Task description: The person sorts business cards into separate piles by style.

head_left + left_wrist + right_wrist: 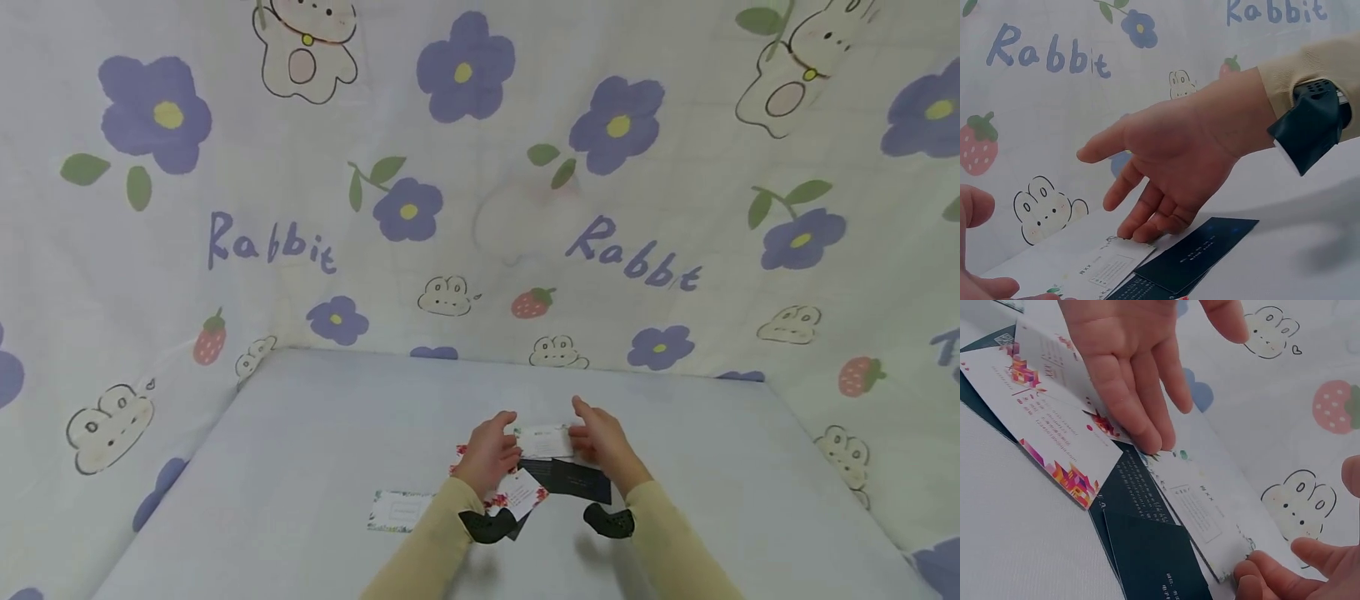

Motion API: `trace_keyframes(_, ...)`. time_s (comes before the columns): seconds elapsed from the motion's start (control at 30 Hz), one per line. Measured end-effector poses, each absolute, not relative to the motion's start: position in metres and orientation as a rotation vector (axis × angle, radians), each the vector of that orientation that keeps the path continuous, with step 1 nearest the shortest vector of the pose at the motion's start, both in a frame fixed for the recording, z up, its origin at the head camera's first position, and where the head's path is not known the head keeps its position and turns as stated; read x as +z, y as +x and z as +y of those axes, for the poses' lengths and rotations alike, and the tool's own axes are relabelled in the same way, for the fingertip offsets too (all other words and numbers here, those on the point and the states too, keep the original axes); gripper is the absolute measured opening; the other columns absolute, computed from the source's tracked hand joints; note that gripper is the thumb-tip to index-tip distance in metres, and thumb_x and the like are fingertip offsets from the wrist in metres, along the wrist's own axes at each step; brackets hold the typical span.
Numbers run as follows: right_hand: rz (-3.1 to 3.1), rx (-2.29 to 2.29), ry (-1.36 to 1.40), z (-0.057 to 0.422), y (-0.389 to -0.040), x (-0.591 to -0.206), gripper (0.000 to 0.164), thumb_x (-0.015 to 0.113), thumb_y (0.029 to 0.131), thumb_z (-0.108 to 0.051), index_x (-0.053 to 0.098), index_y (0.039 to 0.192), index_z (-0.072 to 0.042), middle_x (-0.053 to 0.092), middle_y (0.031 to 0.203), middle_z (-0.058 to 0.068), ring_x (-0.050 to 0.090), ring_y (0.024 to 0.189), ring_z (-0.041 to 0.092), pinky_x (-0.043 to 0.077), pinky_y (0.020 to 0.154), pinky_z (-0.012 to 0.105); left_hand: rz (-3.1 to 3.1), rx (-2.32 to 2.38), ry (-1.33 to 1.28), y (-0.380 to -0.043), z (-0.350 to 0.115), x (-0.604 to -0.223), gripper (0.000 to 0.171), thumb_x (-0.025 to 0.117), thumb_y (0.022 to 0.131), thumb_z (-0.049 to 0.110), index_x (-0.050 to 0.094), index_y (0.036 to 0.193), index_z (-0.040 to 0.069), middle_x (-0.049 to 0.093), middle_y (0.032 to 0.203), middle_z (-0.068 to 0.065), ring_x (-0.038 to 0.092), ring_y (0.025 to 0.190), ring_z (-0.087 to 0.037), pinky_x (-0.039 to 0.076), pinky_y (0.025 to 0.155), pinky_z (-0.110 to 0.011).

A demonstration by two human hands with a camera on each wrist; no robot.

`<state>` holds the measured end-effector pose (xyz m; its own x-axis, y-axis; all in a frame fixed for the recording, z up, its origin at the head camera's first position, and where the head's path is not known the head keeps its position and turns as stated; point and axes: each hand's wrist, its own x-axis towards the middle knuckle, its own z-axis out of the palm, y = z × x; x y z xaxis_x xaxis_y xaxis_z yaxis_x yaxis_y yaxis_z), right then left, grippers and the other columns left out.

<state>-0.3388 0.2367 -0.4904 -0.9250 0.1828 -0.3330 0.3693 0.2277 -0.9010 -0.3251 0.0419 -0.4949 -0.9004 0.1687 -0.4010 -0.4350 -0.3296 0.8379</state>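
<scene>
A white business card with a green leaf border (546, 442) lies flat between my two hands. At its left end, the fingertips of my left hand (487, 454) touch the card, thumb raised apart. My right hand (606, 446) has its fingers at the other end, thumb also lifted clear. Neither hand pinches the card. Dark business cards (1157, 553) overlap just on the near side of it. By my left wrist, white cards with red and orange patterns (1044, 425) lie fanned over dark ones; my forearm partly hides them in the head view.
Another white leaf-bordered card (399, 510) lies apart at the left, partly behind my left sleeve. The white tabletop (720, 467) meets a hanging cloth (487, 208) printed with flowers and rabbits at the back and sides. A dark wrist device (609, 521) sits on my right wrist.
</scene>
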Motion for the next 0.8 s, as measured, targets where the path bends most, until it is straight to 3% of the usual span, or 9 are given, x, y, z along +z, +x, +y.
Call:
trace_keyframes(0.13, 2.341, -1.797, 0.540, 0.236, -0.336, -0.491, 0.074, 0.043, 0.103, -0.057, 0.039, 0.149, 0.000, 0.059, 0.136, 0.027, 0.064, 0.084, 0.015, 0.050, 0.068, 0.024, 1.568, 2.267, -0.316, -0.328, 0.039, -0.497, 0.074, 0.054, 0.102, 0.036, 0.026, 0.157, -0.005, 0.040, 0.152, -0.038, 0.048, 0.137, -0.048, 0.040, 0.118, -0.054)
trace_keyframes(0.43, 2.384, -1.806, 0.464, 0.232, -0.328, -0.478, 0.079, 0.043, 0.103, -0.058, 0.031, 0.156, 0.000, 0.055, 0.143, 0.030, 0.065, 0.113, 0.031, 0.054, 0.075, 0.025, 1.698, 2.240, -0.165, -0.324, 0.028, -0.483, 0.068, 0.052, 0.104, 0.038, 0.032, 0.156, 0.000, 0.047, 0.150, -0.031, 0.052, 0.135, -0.043, 0.045, 0.114, -0.052)
trace_keyframes(0.6, 2.333, -1.867, 0.403, 0.225, -0.317, -0.465, 0.072, 0.040, 0.106, -0.053, 0.032, 0.156, -0.001, 0.054, 0.145, 0.030, 0.066, 0.106, 0.025, 0.052, 0.075, 0.023, 1.780, 2.195, -0.101, -0.317, 0.010, -0.471, 0.065, 0.049, 0.106, 0.039, 0.034, 0.156, 0.001, 0.053, 0.147, -0.027, 0.058, 0.128, -0.039, 0.048, 0.112, -0.049)
trace_keyframes(0.8, 2.281, -1.932, 0.290, 0.208, -0.298, -0.448, 0.069, 0.042, 0.107, -0.050, 0.033, 0.154, -0.001, 0.056, 0.141, 0.029, 0.067, 0.099, 0.021, 0.052, 0.077, 0.023, 1.824, 2.183, -0.058, -0.302, -0.019, -0.461, 0.069, 0.044, 0.107, 0.043, 0.026, 0.159, 0.001, 0.051, 0.148, -0.030, 0.057, 0.132, -0.041, 0.047, 0.113, -0.049)
